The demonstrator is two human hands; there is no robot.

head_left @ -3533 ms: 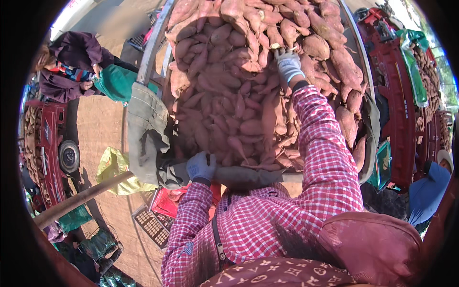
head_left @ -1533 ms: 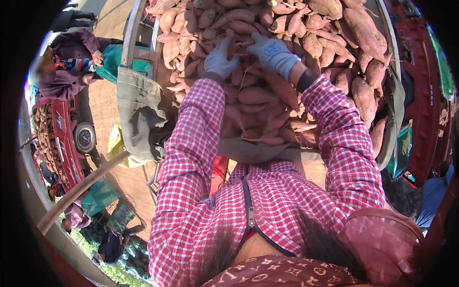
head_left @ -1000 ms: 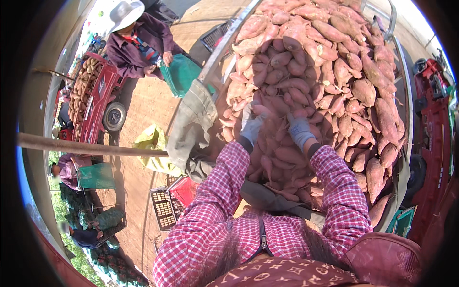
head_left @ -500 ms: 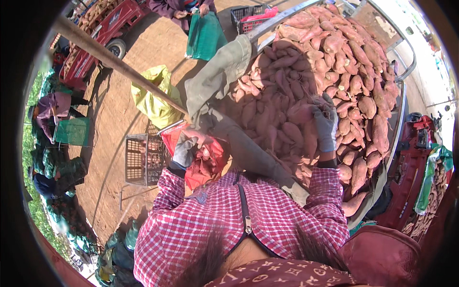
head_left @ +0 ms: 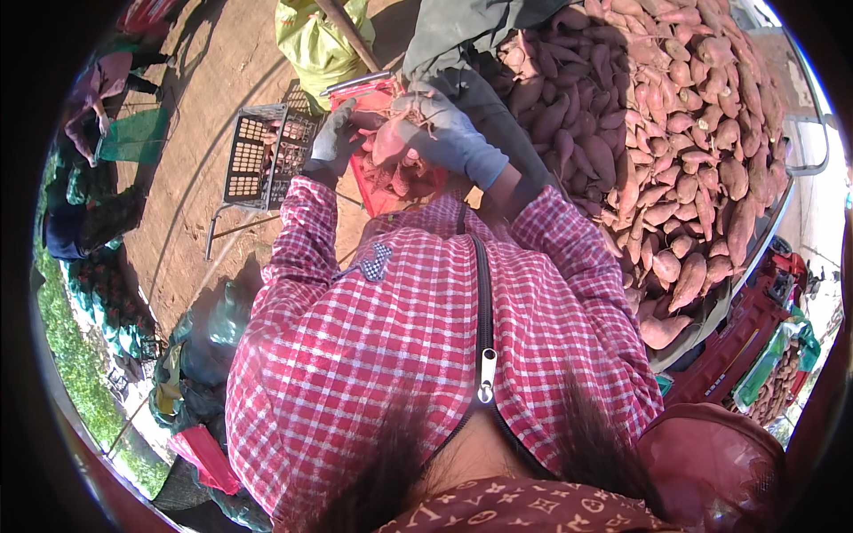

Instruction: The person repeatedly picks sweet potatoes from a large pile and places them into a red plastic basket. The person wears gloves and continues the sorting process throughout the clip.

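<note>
Both of my hands wear grey gloves and meet over a red bag point(head_left: 377, 199) that has sweet potatoes inside it. My right hand point(head_left: 455, 135) is closed round a pale pink sweet potato point(head_left: 391, 140) above the bag's mouth. At the bag's left side my left hand point(head_left: 332, 140) is closed, its fingers curled against a darker sweet potato point(head_left: 366, 119); its fingertips are partly hidden. To the right lies a large heap of sweet potatoes point(head_left: 684, 160), partly shaded, with a grey-green cloth point(head_left: 471, 40) along its near left side.
A black plastic crate point(head_left: 255, 160) with sweet potatoes stands left of the bag. Behind it are a yellow woven sack point(head_left: 322, 53) and a slanting pole point(head_left: 348, 34). Another person point(head_left: 99, 93) with a green mesh bag point(head_left: 133, 135) is at far left. A metal rail point(head_left: 817, 107) edges the heap.
My right hand has moved left from the heap to the red bag, bringing a sweet potato. My left hand stays at the bag. The view has tilted, showing more of my jacket.
</note>
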